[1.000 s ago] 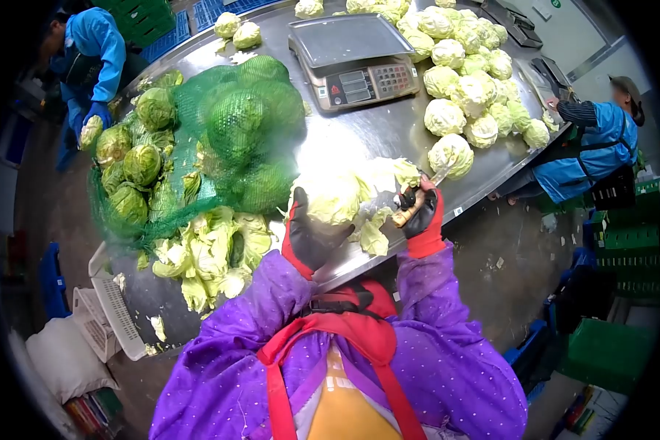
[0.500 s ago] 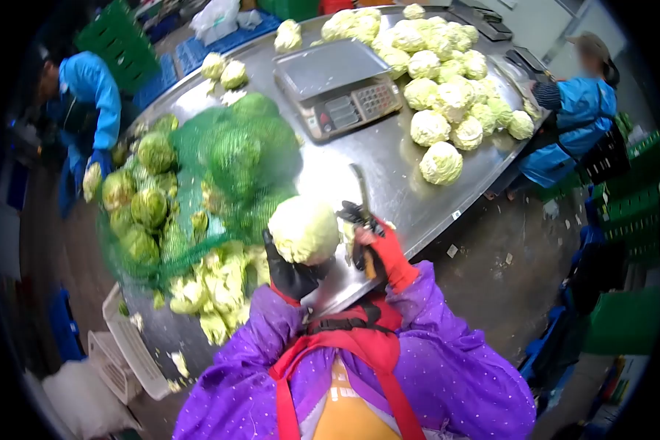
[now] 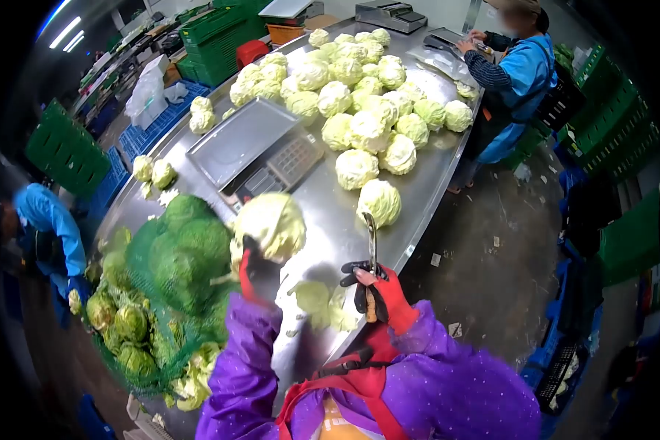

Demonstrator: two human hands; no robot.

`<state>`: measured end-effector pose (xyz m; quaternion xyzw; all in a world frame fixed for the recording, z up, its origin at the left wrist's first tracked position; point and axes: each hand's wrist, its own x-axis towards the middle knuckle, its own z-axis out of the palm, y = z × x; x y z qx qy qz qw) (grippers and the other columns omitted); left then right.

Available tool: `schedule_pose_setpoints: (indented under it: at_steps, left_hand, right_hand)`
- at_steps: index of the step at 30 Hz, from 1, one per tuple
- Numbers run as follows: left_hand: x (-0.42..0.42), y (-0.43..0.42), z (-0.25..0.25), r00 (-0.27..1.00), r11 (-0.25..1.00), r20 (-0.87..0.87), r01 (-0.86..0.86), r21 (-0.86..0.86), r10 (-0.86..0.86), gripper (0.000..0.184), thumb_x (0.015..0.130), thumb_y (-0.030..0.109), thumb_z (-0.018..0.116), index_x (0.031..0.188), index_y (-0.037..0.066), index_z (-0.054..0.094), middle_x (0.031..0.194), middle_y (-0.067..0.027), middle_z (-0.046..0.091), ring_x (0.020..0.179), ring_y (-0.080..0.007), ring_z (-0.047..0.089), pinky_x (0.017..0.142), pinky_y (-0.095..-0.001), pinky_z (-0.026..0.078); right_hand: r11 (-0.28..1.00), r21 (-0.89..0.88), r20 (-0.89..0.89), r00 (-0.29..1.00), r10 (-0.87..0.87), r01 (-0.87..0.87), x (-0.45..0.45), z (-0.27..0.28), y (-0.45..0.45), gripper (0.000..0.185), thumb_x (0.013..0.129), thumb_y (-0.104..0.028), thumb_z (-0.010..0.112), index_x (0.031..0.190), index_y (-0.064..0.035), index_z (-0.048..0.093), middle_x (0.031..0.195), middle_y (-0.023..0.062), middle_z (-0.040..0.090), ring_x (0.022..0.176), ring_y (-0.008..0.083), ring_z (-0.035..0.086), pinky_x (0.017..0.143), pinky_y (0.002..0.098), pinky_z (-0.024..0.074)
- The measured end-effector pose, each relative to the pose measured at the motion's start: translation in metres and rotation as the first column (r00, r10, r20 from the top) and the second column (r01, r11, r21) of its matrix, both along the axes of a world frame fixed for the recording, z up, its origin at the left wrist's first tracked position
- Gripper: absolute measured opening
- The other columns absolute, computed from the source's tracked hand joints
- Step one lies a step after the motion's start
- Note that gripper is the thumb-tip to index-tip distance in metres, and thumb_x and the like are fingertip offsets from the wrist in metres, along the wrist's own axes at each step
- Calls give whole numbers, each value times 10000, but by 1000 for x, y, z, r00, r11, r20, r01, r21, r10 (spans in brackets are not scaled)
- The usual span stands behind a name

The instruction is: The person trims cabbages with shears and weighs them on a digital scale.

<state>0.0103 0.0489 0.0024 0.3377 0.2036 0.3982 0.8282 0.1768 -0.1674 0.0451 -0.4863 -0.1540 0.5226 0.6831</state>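
Observation:
My left hand (image 3: 259, 273), in a black and red glove, is closed on a pale trimmed cabbage (image 3: 275, 226) and holds it in front of the weighing scale (image 3: 246, 147). My right hand (image 3: 380, 295), gloved alike with a bare fingertip showing, grips a knife with a curved blade (image 3: 373, 246) and a wooden handle. The blade points away from me, its tip close to a single cabbage (image 3: 380, 202) on the metal table (image 3: 330, 253). Loose cut leaves (image 3: 319, 304) lie between my hands. Left of them, a green net bag (image 3: 180, 253) holds untrimmed cabbages.
A large pile of trimmed cabbages (image 3: 367, 125) covers the table's far side. One co-worker (image 3: 517, 81) in blue stands at the far right, another (image 3: 51, 227) at the left. Green crates (image 3: 213, 40) are stacked behind, and blue pallets (image 3: 154, 125) lie beyond the table's left edge.
My left hand has carried the cabbage forward and left, towards the scale. The knife in my right hand now stands clear of it. My view has tilted up and turned.

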Motion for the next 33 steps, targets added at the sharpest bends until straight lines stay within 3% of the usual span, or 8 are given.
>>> schedule_pose_setpoints:
  at_steps: [13,16,20,25,27,30,31,33]
  left_hand:
    - [476,220,25,903,990,-430,-49,-135,-14,563,794,423,776,1159,51,564,999,-106,573,850,-239,572,694,-420,532]
    - [521,227,16,860,960,-442,-169,222,254,514,728,445,829,994,45,644,846,-61,630,743,-200,578,646,-346,503]
    - [536,225,47,641,669,-600,176,722,479,662,852,535,639,1299,51,570,1343,-200,552,1290,-343,492,1092,-398,371]
    - [540,257,63,376,-2,-246,551,835,893,401,803,378,589,1160,204,648,1212,-82,634,1159,-313,569,1018,-434,410]
    - [522,273,62,575,-65,-107,271,960,811,315,763,285,624,1056,189,689,1086,-47,676,1055,-294,612,966,-428,447]
    - [462,280,45,757,538,3,-467,701,653,248,835,174,608,1016,14,662,1010,-152,688,897,-297,650,806,-397,519]
    - [468,355,-55,535,338,111,-666,665,837,288,850,107,571,1124,42,628,1034,-162,666,961,-283,628,857,-384,488]
    - [308,313,13,439,199,94,-575,793,893,232,894,128,549,1094,44,632,987,-126,646,910,-252,612,826,-362,491]
  right_hand:
    - [975,-218,109,994,-27,51,257,-16,0,302,955,-145,595,1212,13,617,964,72,708,587,41,540,550,220,446]
    - [963,-232,272,960,-68,134,290,-13,11,326,953,-134,554,1202,73,594,1002,147,699,904,172,645,824,274,479]
    - [978,-158,326,942,-77,135,314,-47,27,360,952,-187,544,1212,61,579,961,149,695,742,160,642,689,273,488]
    - [973,-230,276,957,91,-26,326,-40,57,386,935,-230,569,1200,52,576,943,181,698,480,135,560,454,262,427]
    - [976,-214,368,921,128,-50,325,-31,69,382,933,-229,571,1197,48,579,931,179,700,472,135,557,450,261,426]
    - [981,-192,396,913,96,-20,326,-29,83,374,923,-210,579,1194,48,579,870,165,694,449,147,552,435,262,425]
    - [985,-169,408,908,93,-25,324,-24,92,370,919,-200,584,1190,51,579,829,153,687,441,156,553,430,266,428]
    - [969,-236,199,973,120,-71,324,-15,117,326,874,-73,666,1178,27,605,950,75,666,725,116,592,660,228,467]
